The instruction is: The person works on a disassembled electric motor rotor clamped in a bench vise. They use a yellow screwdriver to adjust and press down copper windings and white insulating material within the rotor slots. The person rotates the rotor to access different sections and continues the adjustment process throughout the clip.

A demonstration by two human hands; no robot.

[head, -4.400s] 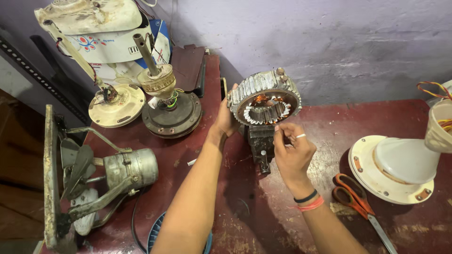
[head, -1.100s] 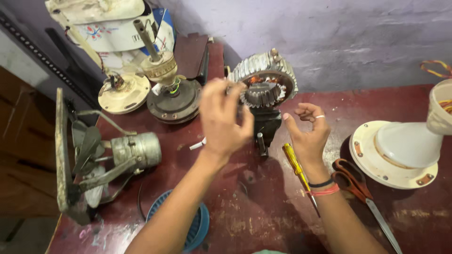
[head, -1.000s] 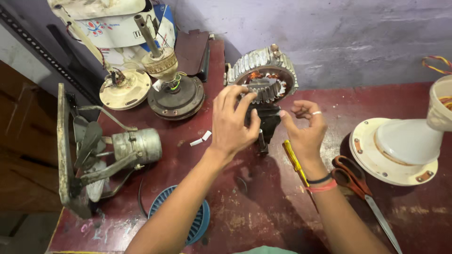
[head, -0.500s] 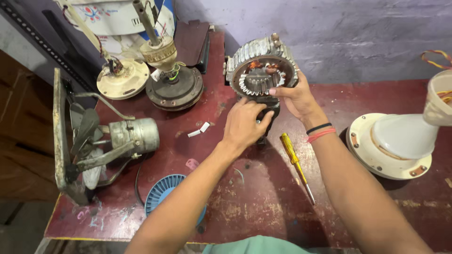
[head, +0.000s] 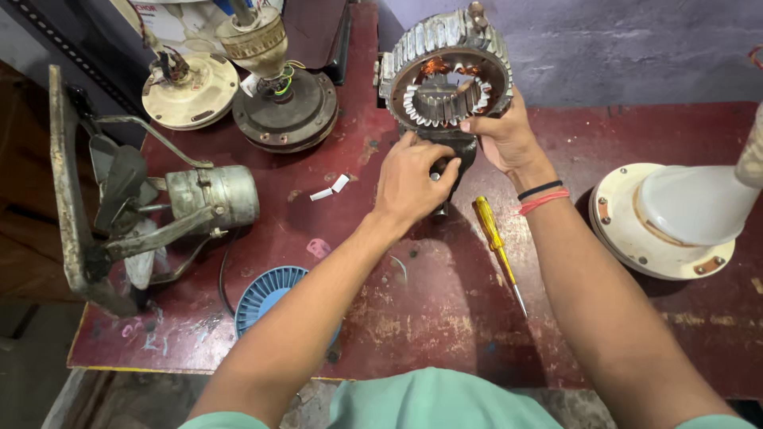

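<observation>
stator stands on edge at the back of the red bench, atop a dark base. right hand clasps its lower right rim, fingers closed on the metal; left hand curls its fingers on the base below. the laminated steel ring looks heavy, stiff and unlikely to slip; its copper windings look fragile, so the outer rim is the safer hold. the base is mostly hidden by the hands. a yellow screwdriver lies just beside.
</observation>
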